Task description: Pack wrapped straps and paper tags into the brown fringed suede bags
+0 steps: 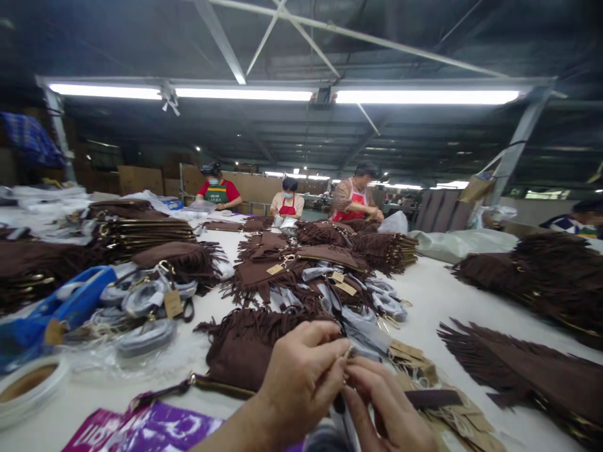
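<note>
My left hand point(301, 370) and my right hand point(384, 405) meet at the front middle of the table, fingertips pinched together. A small gold-coloured glint shows between them, but the fingers hide most of what they hold. Just behind my left hand lies a dark brown fringed bag point(240, 358) with a zip along its near edge. A flat dark brown strap piece point(433, 398) sticks out to the right of my right hand. Brown paper tags point(409, 355) with pale strings are scattered beside that hand. Under my wrists, something grey and wrapped is only partly visible.
At left are a blue tape dispenser point(61, 307), a tape roll point(31, 386) and coiled, wrapped straps point(146, 339). A purple plastic packet point(160, 430) lies in front. Stacks of fringed bags point(541, 282) stand around the white table. Several people work at the far side.
</note>
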Motion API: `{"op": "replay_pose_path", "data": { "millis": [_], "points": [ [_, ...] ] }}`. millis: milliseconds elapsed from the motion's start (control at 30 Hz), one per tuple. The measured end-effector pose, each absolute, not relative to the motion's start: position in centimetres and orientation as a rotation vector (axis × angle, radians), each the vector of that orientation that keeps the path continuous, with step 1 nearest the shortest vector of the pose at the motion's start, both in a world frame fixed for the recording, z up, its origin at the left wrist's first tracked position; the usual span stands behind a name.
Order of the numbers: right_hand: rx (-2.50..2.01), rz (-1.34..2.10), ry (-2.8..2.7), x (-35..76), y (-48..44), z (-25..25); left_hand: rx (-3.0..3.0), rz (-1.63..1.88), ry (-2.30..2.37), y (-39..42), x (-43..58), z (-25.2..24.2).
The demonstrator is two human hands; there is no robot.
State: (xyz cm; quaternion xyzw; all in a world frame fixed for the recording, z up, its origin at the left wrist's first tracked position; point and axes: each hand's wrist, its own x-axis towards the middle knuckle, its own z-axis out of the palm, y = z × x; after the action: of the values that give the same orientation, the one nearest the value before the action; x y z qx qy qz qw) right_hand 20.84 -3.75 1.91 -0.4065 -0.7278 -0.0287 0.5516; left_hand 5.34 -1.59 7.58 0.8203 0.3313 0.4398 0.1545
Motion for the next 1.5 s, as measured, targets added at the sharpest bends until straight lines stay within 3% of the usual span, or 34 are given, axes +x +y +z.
{"op": "replay_pose_path", "data": {
  "millis": [100, 200, 300, 433, 533, 633, 733, 900, 1033, 1167, 1300, 1400, 1500],
  "points": [
    [-0.877, -0.061, -1.805, 20.4, -3.9, 3.5, 2.508, 1.326, 0.804, -2.3, 5.2, 10.8],
    [-0.801, 0.153, -1.875, 20.6, -3.9, 4.6, 2.621, 1.208, 0.706, -2.2, 4.1, 12.0],
    [-0.864, 0.48, -1.765, 21.9, -3.9, 4.7, 2.686, 0.772, 0.894, -1.3, 1.0, 9.8],
    [-0.948, 1.186, -1.495, 24.0, -3.6, 4.1, 2.756, 0.153, 1.227, 0.9, -4.5, 3.8],
    [-0.985, 1.615, -1.514, 23.8, -3.1, 4.0, 2.716, 0.129, 1.219, 2.7, -6.7, 1.1],
    [-1.066, 1.8, -1.65, 22.0, -2.5, 4.4, 2.601, 0.263, 1.267, 4.3, -7.1, 1.1],
    [-1.133, 1.742, -1.929, 20.0, -1.7, 4.8, 2.514, 0.361, 1.286, 5.7, -7.0, 2.0],
    [-1.267, 0.94, -2.441, 17.7, 0.4, 3.3, 2.384, 0.456, 1.292, 7.7, -7.3, 1.6],
    [-1.287, 0.598, -2.659, 16.1, 1.4, 0.5, 2.304, 0.511, 1.32, 9.3, -7.4, 0.2],
    [-1.275, 0.557, -2.611, 15.7, 1.7, -1.0, 2.303, 0.53, 1.3, 10.0, -7.5, -0.5],
    [-1.172, 0.728, -2.48, 16.4, 2.1, -0.5, 2.366, 0.612, 1.324, 8.5, -7.4, 0.5],
    [-1.138, 0.884, -2.454, 16.9, 2.0, 0.0, 2.725, 0.609, 1.223, 5.9, -6.2, 1.9],
    [-1.175, 1.022, -2.445, 17.7, 1.6, -0.2, 3.092, 0.391, 0.979, 3.2, -4.1, 2.4]
  ]
}}
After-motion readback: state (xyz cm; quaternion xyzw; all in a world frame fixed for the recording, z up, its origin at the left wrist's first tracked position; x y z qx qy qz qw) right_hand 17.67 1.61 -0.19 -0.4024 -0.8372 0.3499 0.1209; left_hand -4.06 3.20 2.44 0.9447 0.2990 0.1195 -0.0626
